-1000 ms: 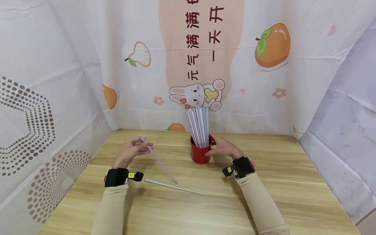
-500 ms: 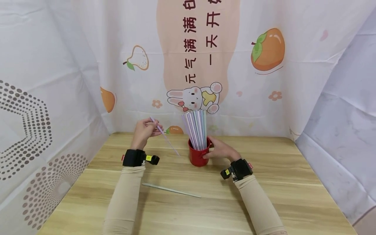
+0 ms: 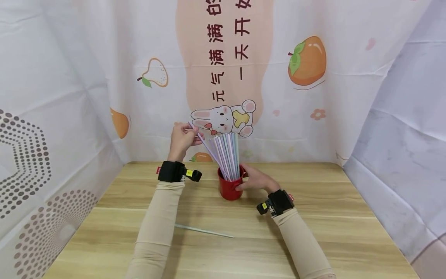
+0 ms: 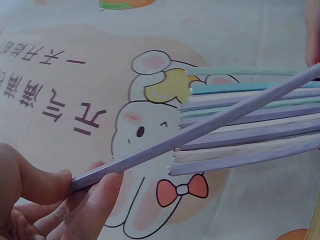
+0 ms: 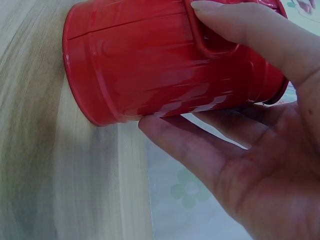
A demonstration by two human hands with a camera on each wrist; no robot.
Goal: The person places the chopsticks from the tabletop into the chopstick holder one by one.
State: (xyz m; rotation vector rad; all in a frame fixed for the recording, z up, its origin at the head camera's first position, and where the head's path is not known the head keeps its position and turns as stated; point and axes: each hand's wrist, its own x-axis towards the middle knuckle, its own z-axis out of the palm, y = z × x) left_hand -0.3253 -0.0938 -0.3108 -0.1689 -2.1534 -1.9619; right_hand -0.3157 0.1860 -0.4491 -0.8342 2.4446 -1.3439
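Note:
My left hand pinches a long thin lilac stick between thumb and fingers near its upper end. The stick slants down to the right, its lower end at the mouth of a red mug. Several similar sticks in lilac, white, blue and green stand in the mug, leaning slightly left. My right hand grips the mug from the right; in the right wrist view, the thumb lies by the mug's handle and the fingers lie along its side. The mug stands upright on the table.
A pale green stick lies on the wooden table in front of the mug, its left end hidden by my left forearm. A printed curtain hangs just behind the table. Both wrists wear black camera bands.
My left hand has risen and moved right with the lilac stick, bringing its lower end from over the table to the mug's mouth. My right hand stays on the mug.

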